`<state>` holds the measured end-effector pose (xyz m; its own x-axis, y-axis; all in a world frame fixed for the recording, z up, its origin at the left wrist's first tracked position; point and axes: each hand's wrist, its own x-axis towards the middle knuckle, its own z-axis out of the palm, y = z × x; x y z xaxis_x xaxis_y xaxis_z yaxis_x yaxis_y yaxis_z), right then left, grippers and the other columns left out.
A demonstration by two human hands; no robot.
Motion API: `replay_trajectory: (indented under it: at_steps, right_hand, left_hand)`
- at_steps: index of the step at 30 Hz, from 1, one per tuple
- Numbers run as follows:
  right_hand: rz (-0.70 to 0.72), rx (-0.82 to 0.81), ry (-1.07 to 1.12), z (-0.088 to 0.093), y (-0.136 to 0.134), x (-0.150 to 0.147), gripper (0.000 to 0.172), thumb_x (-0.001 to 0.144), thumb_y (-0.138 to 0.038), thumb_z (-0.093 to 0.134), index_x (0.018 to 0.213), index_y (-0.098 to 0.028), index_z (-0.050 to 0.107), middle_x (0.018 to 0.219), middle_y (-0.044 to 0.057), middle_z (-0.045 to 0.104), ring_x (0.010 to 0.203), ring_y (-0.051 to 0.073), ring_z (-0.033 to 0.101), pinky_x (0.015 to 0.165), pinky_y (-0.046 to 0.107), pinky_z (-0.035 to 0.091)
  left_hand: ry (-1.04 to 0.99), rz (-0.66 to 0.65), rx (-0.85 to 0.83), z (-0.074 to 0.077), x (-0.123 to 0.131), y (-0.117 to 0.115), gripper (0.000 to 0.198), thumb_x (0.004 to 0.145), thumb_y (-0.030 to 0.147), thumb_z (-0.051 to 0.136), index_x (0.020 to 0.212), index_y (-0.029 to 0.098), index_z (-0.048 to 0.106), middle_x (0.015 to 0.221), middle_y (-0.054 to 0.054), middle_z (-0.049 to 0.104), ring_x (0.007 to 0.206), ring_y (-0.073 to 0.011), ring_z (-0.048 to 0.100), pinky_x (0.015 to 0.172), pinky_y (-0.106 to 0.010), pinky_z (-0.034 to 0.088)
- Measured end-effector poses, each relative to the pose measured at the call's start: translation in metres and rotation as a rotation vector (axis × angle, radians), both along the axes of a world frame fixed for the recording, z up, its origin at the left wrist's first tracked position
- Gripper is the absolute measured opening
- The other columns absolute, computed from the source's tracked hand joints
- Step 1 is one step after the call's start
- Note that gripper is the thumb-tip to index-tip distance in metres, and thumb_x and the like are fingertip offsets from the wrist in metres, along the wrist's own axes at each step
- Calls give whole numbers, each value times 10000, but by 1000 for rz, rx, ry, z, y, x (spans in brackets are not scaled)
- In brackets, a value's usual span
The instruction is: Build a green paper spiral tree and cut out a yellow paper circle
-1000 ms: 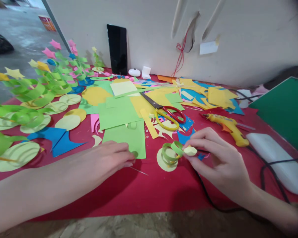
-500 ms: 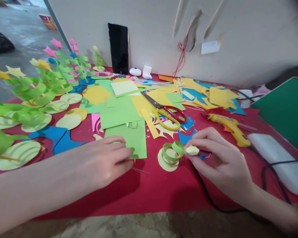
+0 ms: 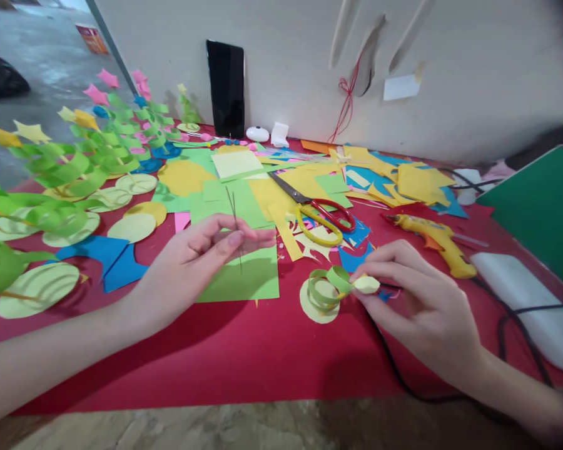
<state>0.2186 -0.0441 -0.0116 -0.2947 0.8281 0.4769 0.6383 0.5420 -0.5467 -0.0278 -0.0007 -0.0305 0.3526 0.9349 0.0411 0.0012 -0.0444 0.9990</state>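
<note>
Red tbl (image 3: 263, 369), curly grn spiral (image 3: 339, 275), pale-yel base (image 3: 319, 316), tip (image 3: 367, 285) in R grip (image 3: 421, 306)

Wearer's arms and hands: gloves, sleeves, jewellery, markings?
Both the left hand and right hand are ungloved, with five-fingered human form. No rings, watch or bracelet show. The left forearm and right forearm are sleeveless as far as the frame shows. No markings or attached cables visible.

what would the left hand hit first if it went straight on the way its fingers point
Probably the yellow paper strip, then the scissors' yellow handle; the left hand seems raised, so it may pass above both.
</note>
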Motion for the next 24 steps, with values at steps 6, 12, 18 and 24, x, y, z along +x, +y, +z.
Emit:
replay_trajectory:
  at_steps: [6,12,18,24]
  right_hand:
    - [-1,10,-12,0,1,-1,141,719,-95,572,809,-201,598,753,20,552,702,160,512,587,285,422]
    - [7,9,-24,1,0,-1,135,715,-87,568,806,-182,602,751,24,550,700,152,519,592,283,427]
    - [13,3,-15,0,0,0,145,709,-86,575,809,-189,598,760,21,546,697,151,510,575,275,420]
    - [31,-12,-11,-1,0,1,129,728,-76,569,811,-173,589,769,25,544,702,140,495,585,275,416]
  left_hand:
    - [393,16,121,-4,-8,4,184,882,363,444,879,240,580,1068,32,652,1073,-168,543,874,-260,443]
    - [606,-84,189,-8,-11,6,249,846,409,483,969,259,639,1022,9,670,977,-218,592,710,-277,506]
    - [781,-82,583,-1,-16,14,230,869,296,459,824,200,664,884,-13,691,867,-188,599,832,-344,442]
    - [1124,-53,812,12,-21,16,261,885,210,416,950,86,636,804,-73,635,750,-169,514,819,-364,405]
